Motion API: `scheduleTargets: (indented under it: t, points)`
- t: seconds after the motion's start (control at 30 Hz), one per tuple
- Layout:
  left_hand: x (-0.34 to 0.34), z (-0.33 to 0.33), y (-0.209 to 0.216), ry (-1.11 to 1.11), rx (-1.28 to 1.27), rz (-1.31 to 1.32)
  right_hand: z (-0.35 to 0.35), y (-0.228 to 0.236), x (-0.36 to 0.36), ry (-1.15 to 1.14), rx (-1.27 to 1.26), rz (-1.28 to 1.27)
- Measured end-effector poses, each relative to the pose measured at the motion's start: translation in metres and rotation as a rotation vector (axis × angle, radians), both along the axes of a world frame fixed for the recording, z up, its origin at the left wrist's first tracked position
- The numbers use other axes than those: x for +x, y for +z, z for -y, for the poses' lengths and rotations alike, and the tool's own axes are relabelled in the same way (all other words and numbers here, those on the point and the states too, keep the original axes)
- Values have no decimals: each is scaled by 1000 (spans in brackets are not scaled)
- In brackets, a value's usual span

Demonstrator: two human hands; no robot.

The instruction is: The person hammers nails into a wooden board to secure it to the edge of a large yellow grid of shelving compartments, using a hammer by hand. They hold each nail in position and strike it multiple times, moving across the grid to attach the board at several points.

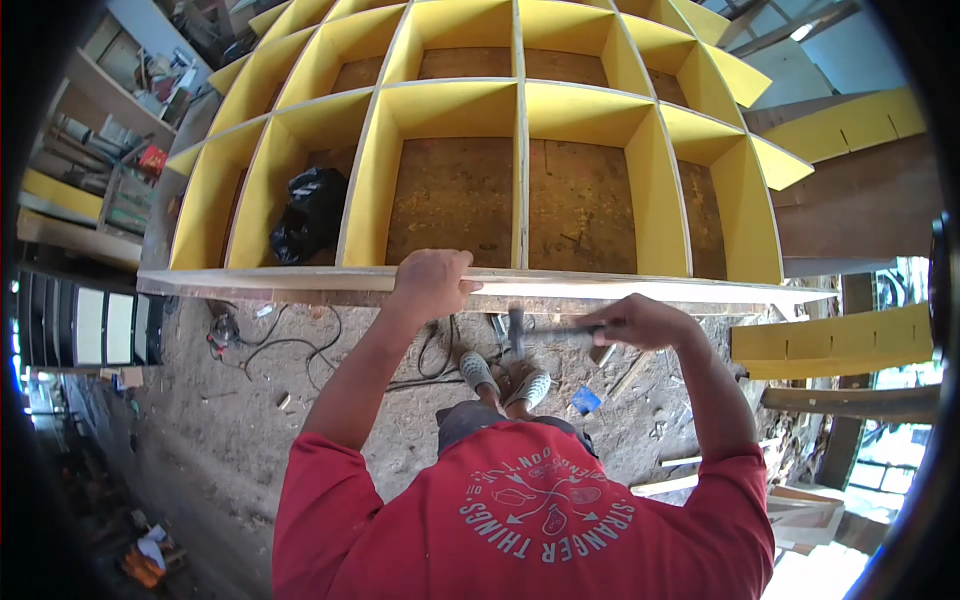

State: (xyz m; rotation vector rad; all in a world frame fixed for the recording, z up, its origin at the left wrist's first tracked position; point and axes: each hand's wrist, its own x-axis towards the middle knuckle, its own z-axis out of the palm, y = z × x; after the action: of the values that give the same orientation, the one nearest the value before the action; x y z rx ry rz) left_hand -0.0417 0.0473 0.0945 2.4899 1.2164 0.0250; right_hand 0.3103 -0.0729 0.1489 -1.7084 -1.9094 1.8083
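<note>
Partly blurred, hammer (517, 332) gripped in right hand (645, 322), left hand (430, 282) curled on front board (620, 287), fingertip hold unclear.

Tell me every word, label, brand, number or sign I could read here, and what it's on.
Red shirt: white lettering curved around small drawings and crossed arrows; large enough to read, but I won't copy printed wording.
Blue scrap on the ground: any marks are too small to read.
Hammer: blurred; no lettering can be made out.
Yellow grid: no lettering that I can see.
</note>
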Motion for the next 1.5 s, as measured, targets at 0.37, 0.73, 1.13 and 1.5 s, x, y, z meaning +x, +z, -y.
scheduleTargets:
  t: [0.37, 0.73, 1.13, 1.5]
  points:
    - [105, -40, 45, -54, -229, 592, 95, -5, 32, -586, 166, -463]
    - [273, -105, -88, -469, -33, -417, 16, -4, 90, -1129, 361, -817]
    - [287, -119, -147, -446, -199, -518, -74, -26, 133, -965, 285, -732]
    - [173, -103, 67, 424, -370, 651, -72, -42, 138, -847, 315, -536]
